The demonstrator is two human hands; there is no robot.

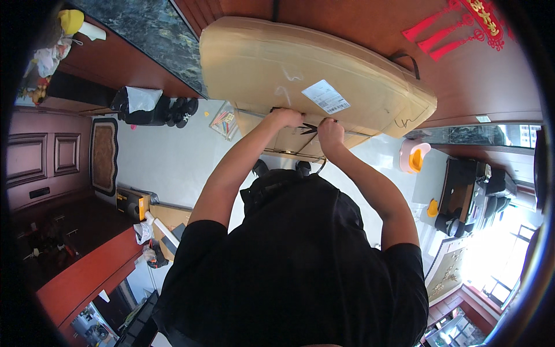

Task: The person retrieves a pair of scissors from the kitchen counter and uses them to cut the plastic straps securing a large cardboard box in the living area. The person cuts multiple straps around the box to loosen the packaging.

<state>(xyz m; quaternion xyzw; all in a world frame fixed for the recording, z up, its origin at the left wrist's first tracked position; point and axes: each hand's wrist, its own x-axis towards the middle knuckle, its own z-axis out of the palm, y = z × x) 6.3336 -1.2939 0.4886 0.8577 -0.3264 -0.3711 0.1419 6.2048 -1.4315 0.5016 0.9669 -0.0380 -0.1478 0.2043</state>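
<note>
A large cardboard box [247,65] stands before me against a reddish-brown wooden surface. It bears a white printed label [326,96] and a handwritten mark near its right corner. Both hands are at the near edge of its top, close together. The fingers of my left hand [287,118] are curled around a black strap [308,129], only partly visible. Just to the right, my right hand [331,133] is closed on the same dark strap material, whose pointed ends show between the hands. Another black strap loop [409,60] sticks out at the box's far right edge.
A pink-and-orange child's potty [414,156] is on the floor to the right. Left of the box lies a clear case of coloured pens [224,121], with black shoes [185,112] beyond. More cartons [132,204] stand at lower left. Red tassels [442,37] hang at upper right.
</note>
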